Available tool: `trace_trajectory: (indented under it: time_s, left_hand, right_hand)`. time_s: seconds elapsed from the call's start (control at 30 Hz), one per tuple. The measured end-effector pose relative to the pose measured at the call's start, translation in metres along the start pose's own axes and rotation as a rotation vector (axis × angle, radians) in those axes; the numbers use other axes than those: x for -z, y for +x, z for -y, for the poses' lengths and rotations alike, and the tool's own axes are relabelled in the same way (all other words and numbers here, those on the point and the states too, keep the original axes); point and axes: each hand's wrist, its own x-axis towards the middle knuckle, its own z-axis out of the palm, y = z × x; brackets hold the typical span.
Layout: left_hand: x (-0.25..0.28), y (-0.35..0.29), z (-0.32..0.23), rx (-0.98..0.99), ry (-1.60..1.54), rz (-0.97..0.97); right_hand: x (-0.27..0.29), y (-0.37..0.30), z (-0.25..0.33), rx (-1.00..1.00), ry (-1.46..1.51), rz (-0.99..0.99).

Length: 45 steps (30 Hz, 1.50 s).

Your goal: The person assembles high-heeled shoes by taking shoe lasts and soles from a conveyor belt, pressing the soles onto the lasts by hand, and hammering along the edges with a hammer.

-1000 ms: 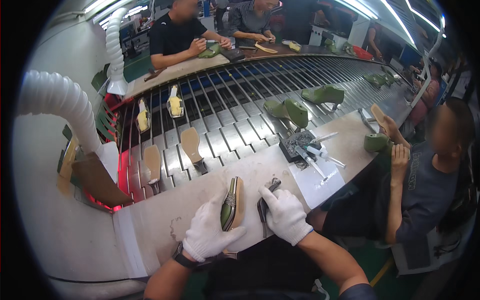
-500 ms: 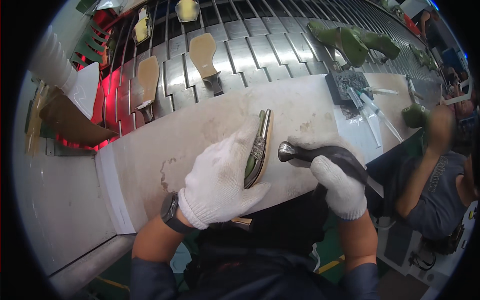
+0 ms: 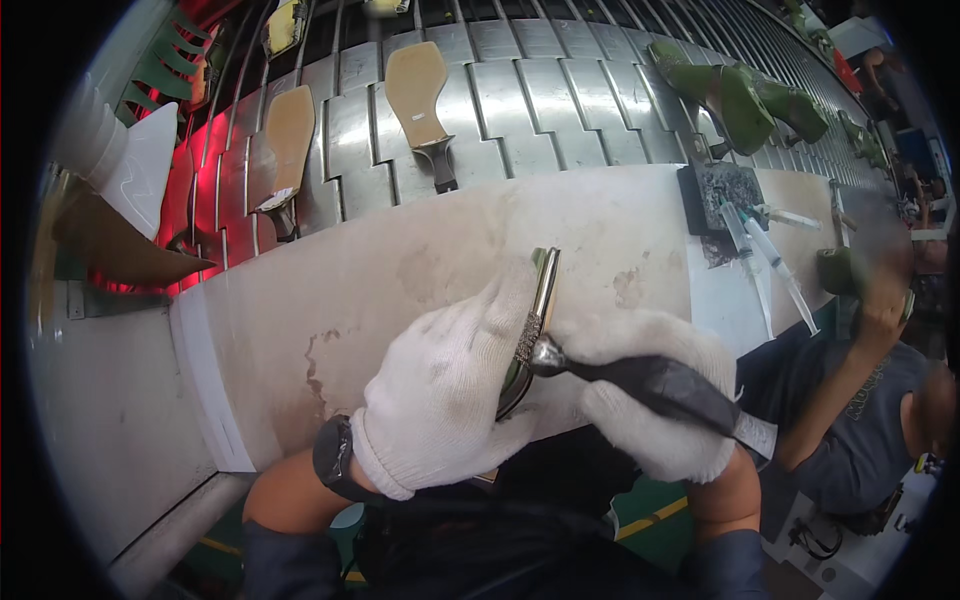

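My left hand, in a white knitted glove, is closed around a shoe on its side. The shoe has a glittery strap, a shiny metallic edge and a green last inside; my glove hides much of it. In my gloved right hand is a dark hammer with a shiny rounded metal face and a flat bright far end. Its rounded face is at the strap side of the shoe, apparently touching it. The grip itself is covered by my fingers.
Beyond the pale worktable runs a slatted metal conveyor with tan soles and green shoe lasts. Syringes lie beside a dark speckled block. A co-worker sits close on the right.
My right hand has brought the hammer left, onto the shoe. The shoe and my left hand are slightly lower in the picture. The co-worker's arm has moved.
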Motion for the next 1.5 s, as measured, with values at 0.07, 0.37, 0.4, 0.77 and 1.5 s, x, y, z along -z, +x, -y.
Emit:
trace_trajectory:
  time_s: [0.07, 0.37, 0.4, 0.77, 1.5]
  left_hand:
    - [0.004, -0.002, 0.000, -0.004, -0.003, 0.046]
    - [0.001, -0.007, 0.000, 0.005, -0.003, -0.038]
    - [0.001, -0.007, 0.001, -0.020, 0.018, -0.052]
    - [-0.004, -0.016, 0.004, -0.029, 0.029, -0.112]
    - [0.003, -0.086, 0.019, -0.116, 0.158, -0.204]
  right_hand:
    - [-0.004, 0.010, -0.007, -0.192, 0.112, -0.105]
    - [0.008, 0.039, -0.015, -0.040, 0.098, -0.067]
    - [0.012, 0.030, -0.017, -0.017, -0.031, 0.001]
    - [-0.015, -0.002, 0.020, 0.296, -0.526, 0.144]
    - [-0.123, -0.076, -0.021, 0.262, -0.306, -0.243]
